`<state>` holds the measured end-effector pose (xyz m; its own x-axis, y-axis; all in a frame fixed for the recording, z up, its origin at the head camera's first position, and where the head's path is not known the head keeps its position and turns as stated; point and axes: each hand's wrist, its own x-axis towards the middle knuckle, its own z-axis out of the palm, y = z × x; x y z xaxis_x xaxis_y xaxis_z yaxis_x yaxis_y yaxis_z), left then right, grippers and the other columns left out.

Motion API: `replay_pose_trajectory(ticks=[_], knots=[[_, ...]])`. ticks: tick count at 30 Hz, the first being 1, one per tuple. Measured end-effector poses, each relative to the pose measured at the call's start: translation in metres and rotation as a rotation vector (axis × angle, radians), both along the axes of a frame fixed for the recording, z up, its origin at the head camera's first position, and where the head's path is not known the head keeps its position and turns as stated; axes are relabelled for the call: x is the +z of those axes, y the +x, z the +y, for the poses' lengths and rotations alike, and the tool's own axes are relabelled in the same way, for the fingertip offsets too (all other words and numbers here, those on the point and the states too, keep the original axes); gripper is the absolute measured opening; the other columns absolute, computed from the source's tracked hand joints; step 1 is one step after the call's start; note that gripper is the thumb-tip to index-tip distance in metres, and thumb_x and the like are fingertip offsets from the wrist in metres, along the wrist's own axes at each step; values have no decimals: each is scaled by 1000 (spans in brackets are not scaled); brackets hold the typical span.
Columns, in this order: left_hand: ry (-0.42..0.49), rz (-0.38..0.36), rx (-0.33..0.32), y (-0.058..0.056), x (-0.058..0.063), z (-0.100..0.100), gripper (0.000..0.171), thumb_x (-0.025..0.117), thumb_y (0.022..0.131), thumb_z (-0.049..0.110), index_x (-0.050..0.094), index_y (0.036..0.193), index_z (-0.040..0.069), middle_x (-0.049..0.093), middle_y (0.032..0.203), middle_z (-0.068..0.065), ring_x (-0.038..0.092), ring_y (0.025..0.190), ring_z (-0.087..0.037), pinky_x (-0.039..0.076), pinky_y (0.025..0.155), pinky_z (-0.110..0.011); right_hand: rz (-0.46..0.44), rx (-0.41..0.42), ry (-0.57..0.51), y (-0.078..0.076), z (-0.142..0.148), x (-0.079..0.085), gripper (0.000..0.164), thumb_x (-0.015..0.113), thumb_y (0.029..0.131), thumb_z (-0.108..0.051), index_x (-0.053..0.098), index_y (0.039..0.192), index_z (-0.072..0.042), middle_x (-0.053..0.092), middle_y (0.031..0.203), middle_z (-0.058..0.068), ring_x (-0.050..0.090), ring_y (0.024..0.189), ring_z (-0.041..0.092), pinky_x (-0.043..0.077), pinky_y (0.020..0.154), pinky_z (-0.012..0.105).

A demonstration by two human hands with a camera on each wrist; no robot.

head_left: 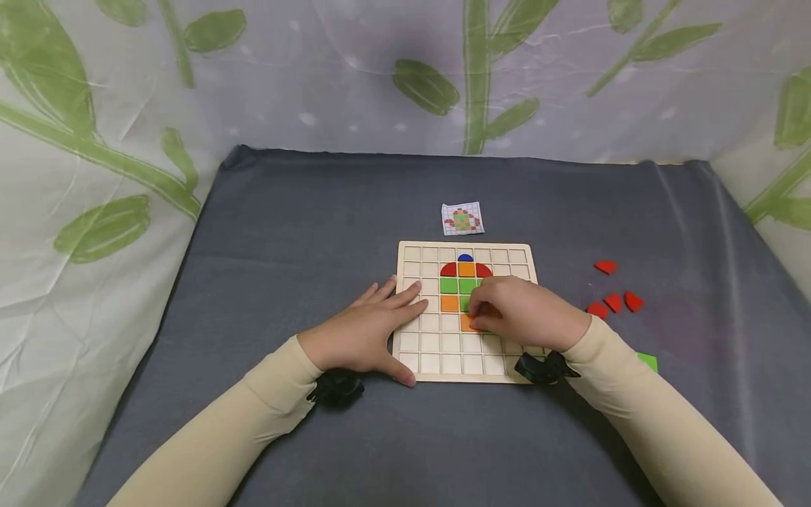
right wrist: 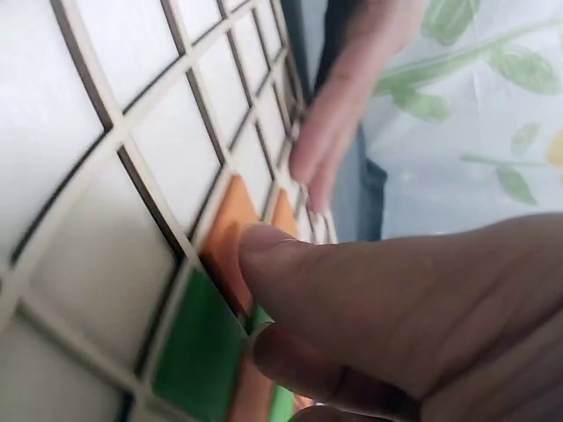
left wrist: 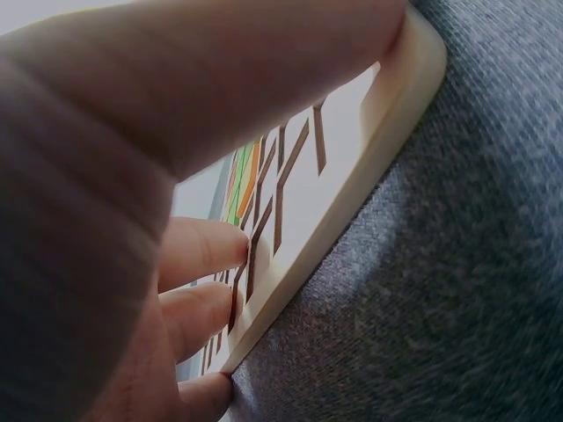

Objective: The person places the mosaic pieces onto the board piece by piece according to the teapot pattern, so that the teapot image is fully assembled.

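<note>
A wooden grid board [head_left: 419,362] lies on the cloth, with coloured tiles set in its cells. Over its lower middle, my right hand [head_left: 526,310] has its fingers curled. Its thumb tip touches an orange square tile [right wrist: 232,237] in the right wrist view, beside a green square tile [right wrist: 204,347]. The hand covers part of the tile pattern in the head view. My left hand [head_left: 370,327] rests spread on the board's left edge, its thumb at the lower corner [left wrist: 400,44]. Red quarter-round tiles [head_left: 448,270] and a blue half-round tile [head_left: 465,258] sit higher in the grid.
Behind the board lies a small picture card [head_left: 462,219] with a coloured grid pattern. Several loose red tiles [head_left: 612,303] lie to the right, and a green tile [head_left: 648,361] is partly hidden by my right sleeve. Grey cloth [head_left: 304,232] covers the table.
</note>
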<state>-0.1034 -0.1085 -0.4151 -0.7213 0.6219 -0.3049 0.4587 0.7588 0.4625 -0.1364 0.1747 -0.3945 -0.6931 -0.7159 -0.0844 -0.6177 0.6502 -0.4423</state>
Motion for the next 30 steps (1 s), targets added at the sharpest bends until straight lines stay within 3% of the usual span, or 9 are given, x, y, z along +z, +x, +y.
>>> replay_pose_trajectory(ticks=[7,14,20,26,30], knots=[[8,-2,-9,1,-1,0,118,89,75,63,32,167,18,10,177,0,-5,162,-35,1,131,-53,-12,-74,1,9,30,12,3,78,95,-16,78,99,-16,69,90,-11,57,78,6,50,69,28],[12,14,-12,1,-1,-2,117,89,75,62,32,167,17,10,177,0,-4,163,-35,2,130,-54,-30,-143,41,17,53,14,7,81,93,-17,75,92,-18,64,80,-12,55,73,8,49,66,27],[6,15,-15,0,-1,-2,117,89,75,62,32,167,16,10,177,-1,-3,163,-35,3,130,-54,-119,-191,34,24,82,15,14,85,89,-13,72,92,-17,63,78,-10,55,67,8,50,62,26],[-1,16,-14,1,-1,-1,117,89,75,63,32,166,16,11,177,-1,-3,163,-36,4,130,-54,-138,-286,79,28,111,15,20,89,83,-14,72,94,-16,67,87,-9,59,73,9,51,67,28],[0,16,-11,1,0,-2,118,89,75,63,32,167,16,10,177,-1,-4,162,-36,3,130,-55,-126,-308,116,30,123,12,23,90,81,-14,74,97,-13,68,90,-9,59,78,9,51,70,29]])
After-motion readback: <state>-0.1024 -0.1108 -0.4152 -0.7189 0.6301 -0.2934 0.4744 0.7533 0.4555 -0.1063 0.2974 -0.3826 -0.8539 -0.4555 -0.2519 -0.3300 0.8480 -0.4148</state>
